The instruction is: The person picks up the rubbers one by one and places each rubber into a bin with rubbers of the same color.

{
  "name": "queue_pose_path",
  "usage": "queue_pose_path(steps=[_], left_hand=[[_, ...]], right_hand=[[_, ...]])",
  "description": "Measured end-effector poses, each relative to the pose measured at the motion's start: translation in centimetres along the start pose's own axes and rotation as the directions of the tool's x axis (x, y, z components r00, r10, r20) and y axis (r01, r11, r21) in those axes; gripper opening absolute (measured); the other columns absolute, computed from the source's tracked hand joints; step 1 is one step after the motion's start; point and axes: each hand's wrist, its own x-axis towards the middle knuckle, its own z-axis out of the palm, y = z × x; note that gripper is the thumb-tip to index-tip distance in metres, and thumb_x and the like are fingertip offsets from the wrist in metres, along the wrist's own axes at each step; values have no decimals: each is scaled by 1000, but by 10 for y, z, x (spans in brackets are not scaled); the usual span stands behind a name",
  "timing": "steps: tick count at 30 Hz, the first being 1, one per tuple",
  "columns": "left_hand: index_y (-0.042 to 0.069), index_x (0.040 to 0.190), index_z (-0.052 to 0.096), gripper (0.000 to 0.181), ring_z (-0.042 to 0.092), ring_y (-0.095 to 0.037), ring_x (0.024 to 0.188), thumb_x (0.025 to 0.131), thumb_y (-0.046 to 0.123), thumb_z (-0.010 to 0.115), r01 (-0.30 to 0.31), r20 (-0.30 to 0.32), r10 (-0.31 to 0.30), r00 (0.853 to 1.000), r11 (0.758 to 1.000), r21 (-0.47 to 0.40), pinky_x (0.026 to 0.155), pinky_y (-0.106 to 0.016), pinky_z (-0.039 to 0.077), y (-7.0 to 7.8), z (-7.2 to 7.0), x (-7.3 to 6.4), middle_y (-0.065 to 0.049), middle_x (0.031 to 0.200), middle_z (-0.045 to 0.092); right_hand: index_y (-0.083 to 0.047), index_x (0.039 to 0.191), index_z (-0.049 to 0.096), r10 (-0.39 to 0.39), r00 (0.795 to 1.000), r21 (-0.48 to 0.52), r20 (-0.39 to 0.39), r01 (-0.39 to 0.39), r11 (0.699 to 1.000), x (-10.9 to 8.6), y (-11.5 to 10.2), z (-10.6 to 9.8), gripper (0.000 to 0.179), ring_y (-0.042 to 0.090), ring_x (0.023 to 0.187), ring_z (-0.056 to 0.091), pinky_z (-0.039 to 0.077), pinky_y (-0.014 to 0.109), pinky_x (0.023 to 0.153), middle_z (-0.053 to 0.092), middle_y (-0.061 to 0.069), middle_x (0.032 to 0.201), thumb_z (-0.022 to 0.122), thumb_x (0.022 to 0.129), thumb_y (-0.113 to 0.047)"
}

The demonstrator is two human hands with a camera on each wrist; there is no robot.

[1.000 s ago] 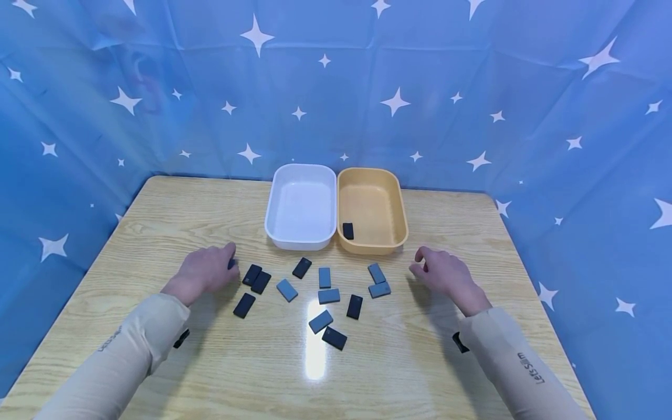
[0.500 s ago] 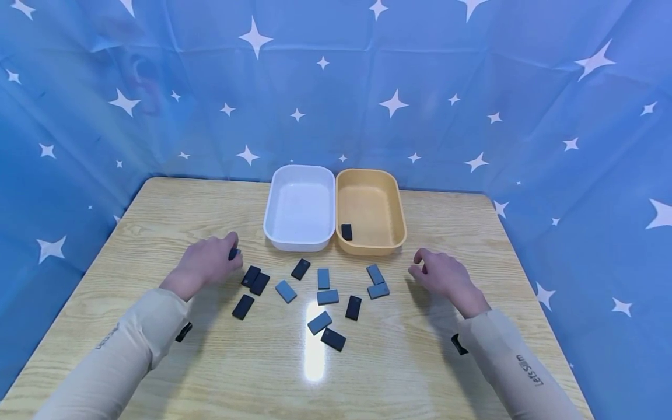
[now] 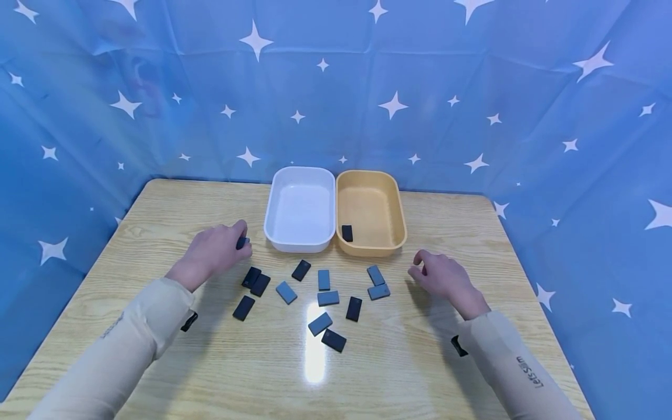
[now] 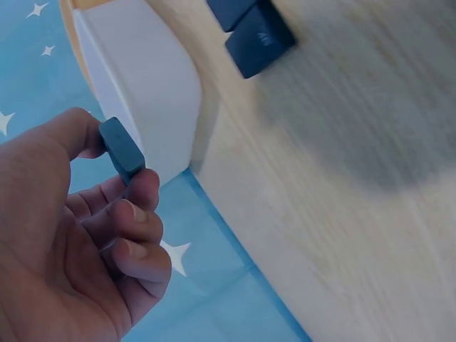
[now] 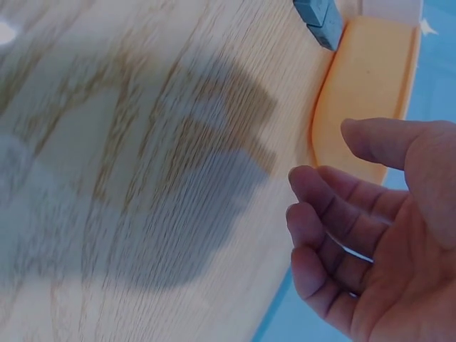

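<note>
Between thumb and index finger, my left hand pinches a small blue-grey rectangular block, held above the table just left of the white bin. Its other fingers are curled loosely. Near that hand lie black blocks and a blue-grey block. My right hand hovers with relaxed, bent fingers and nothing in them, right of two touching blue-grey blocks. Beside the white bin stands a tan-orange bin with one black block in its front left corner.
Several more blue-grey blocks and black blocks are scattered over the middle of the wooden table. A blue curtain with white stars hangs behind and along both sides. Both bins stand side by side near the back.
My left hand has lifted the blue-grey block and moved slightly right and away from me, toward the white bin. My right hand stays nearly still.
</note>
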Motion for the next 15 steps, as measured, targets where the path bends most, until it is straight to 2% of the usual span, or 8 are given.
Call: queue_pose_path(steps=[8, 15], left_hand=[[12, 93, 51, 12, 42, -18, 51, 89, 23, 51, -42, -31, 41, 999, 999, -19, 48, -29, 29, 14, -12, 9, -1, 61, 45], [12, 93, 52, 15, 44, -18, 53, 94, 27, 51, -86, -62, 87, 994, 996, 13, 49, -29, 31, 26, -18, 19, -2, 63, 48]], right_hand=[[-7, 114, 59, -15, 1000, 4, -6, 15, 1000, 0, -3, 1, 32, 18, 66, 54, 41, 31, 56, 65, 8, 86, 55, 96, -33], [-7, 113, 60, -24, 999, -4, -22, 24, 1000, -1, -3, 1, 31, 17, 65, 54, 42, 31, 56, 65, 7, 86, 55, 95, -31]])
